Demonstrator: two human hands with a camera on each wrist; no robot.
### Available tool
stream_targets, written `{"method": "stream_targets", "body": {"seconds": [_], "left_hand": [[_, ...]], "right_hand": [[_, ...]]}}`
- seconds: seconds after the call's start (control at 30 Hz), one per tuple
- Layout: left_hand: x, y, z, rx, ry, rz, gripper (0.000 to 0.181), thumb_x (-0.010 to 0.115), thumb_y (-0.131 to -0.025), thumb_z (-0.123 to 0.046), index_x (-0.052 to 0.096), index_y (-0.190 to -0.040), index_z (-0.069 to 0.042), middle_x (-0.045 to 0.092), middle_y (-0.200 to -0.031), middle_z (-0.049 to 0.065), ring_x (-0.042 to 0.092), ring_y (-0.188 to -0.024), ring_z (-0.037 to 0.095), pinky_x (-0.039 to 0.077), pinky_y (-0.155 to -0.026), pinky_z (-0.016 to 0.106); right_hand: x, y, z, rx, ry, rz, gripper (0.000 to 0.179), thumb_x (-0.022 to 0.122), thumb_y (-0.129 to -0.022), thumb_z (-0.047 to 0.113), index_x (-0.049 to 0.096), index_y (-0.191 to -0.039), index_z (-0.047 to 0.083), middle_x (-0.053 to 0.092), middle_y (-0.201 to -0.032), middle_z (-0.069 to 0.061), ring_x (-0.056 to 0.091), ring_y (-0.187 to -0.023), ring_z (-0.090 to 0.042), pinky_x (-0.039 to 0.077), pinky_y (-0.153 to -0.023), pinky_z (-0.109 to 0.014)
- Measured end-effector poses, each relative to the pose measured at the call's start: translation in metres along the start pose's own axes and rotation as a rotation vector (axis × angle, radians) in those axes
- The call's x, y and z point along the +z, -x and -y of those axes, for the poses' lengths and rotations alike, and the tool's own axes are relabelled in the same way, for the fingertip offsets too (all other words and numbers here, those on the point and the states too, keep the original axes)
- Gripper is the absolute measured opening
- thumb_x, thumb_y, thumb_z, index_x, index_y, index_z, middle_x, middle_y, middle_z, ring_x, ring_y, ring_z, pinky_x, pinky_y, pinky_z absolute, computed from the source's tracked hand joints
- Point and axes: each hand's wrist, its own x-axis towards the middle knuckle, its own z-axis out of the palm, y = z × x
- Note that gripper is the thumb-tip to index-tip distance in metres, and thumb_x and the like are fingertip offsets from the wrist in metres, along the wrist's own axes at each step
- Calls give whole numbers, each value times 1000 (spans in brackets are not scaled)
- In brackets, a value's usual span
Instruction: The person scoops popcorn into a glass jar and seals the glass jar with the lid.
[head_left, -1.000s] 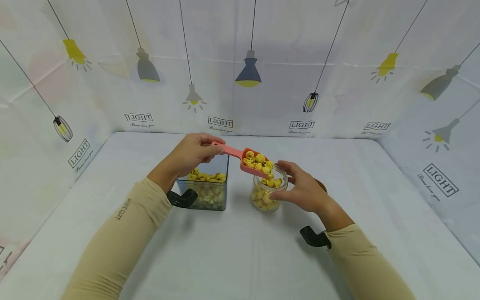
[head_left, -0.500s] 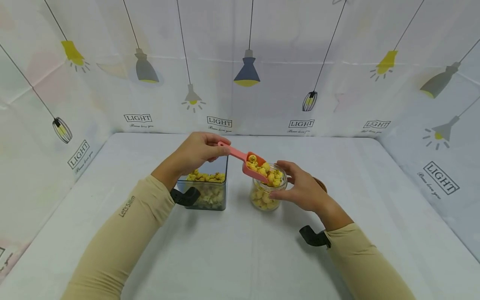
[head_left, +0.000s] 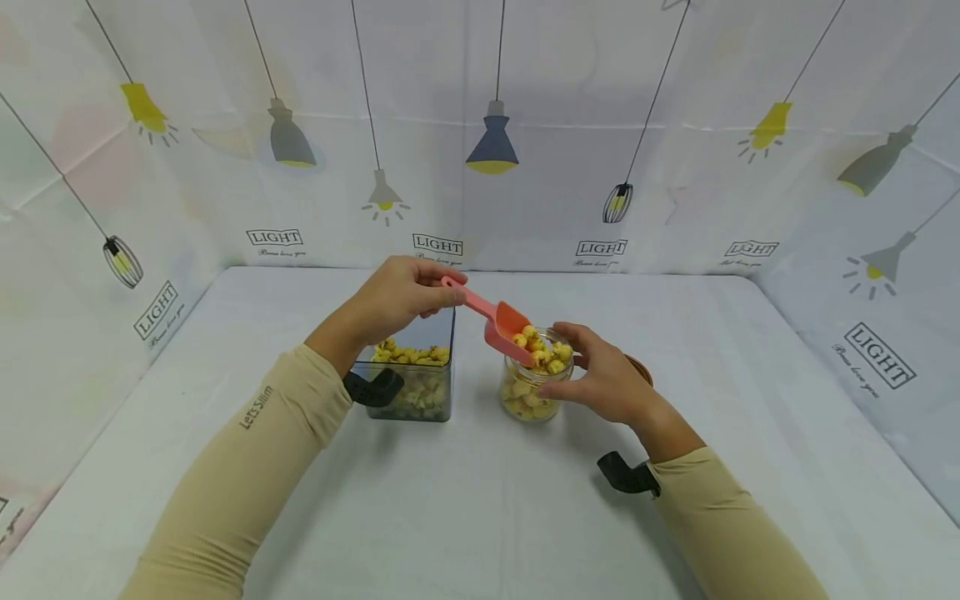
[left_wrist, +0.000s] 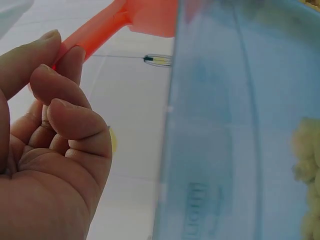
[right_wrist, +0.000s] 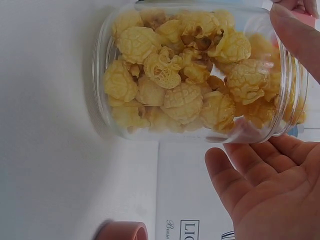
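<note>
My left hand pinches the handle of a pink scoop between thumb and fingers. The scoop tilts down to the right, its lip over the mouth of a glass jar. Yellow popcorn is heaped at that mouth and a few pieces lie at the scoop's lip. With thumb on one side and fingers on the other, my right hand holds the jar near its rim; the right wrist view shows popcorn filling the glass. A clear bluish box of popcorn stands below my left hand.
A round brown object sits behind my right hand, mostly hidden. White cloth covers the table, and a backdrop printed with lamps rises behind and at both sides.
My left hand has moved slightly right and up, tipping the scoop more steeply. Popcorn has slid from the scoop into the jar, which now looks fuller. The right hand stays in place.
</note>
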Motion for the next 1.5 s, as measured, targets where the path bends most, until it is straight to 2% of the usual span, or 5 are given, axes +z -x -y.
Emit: {"method": "stream_targets", "body": {"seconds": [0.27,0.6,0.83,1.1,1.5], "left_hand": [[-6,2,-1,6,5,-26,35,73,-94,-29,70,-123,-11,67,-97,9,53,-84,27,44,-70,32],[-13,6,0,33,9,-48,35,73,-94,-32,70,-122,-12,58,-83,12,52,-80,26,45,-72,35],[-15,9,4,48,34,-35,33,71,-96,-27,69,-123,-9,54,-81,14,49,-76,23,42,-69,33],[-21,16,10,19,42,-62,34,68,-98,-23,65,-128,-7,58,-88,12,50,-80,23,45,-71,32],[-30,28,21,-8,88,-100,37,68,-98,-22,63,-129,-3,56,-91,10,49,-84,22,44,-73,30]], "right_hand": [[0,-1,-1,-12,7,-5,93,86,-81,31,34,-152,2,41,-151,-16,45,-133,-42,45,-101,-52],[0,-1,-2,-15,-6,-4,93,86,-81,32,34,-152,2,42,-151,-16,46,-132,-43,45,-101,-53],[0,-1,-1,-13,-8,-3,95,86,-81,32,32,-152,1,41,-152,-16,45,-133,-43,44,-103,-53],[0,0,-1,-13,-22,-1,95,86,-81,31,32,-153,1,41,-152,-16,45,-133,-43,43,-103,-54],[0,0,-2,-14,-9,-4,95,86,-81,32,32,-152,1,40,-153,-16,44,-134,-43,41,-105,-54]]}}
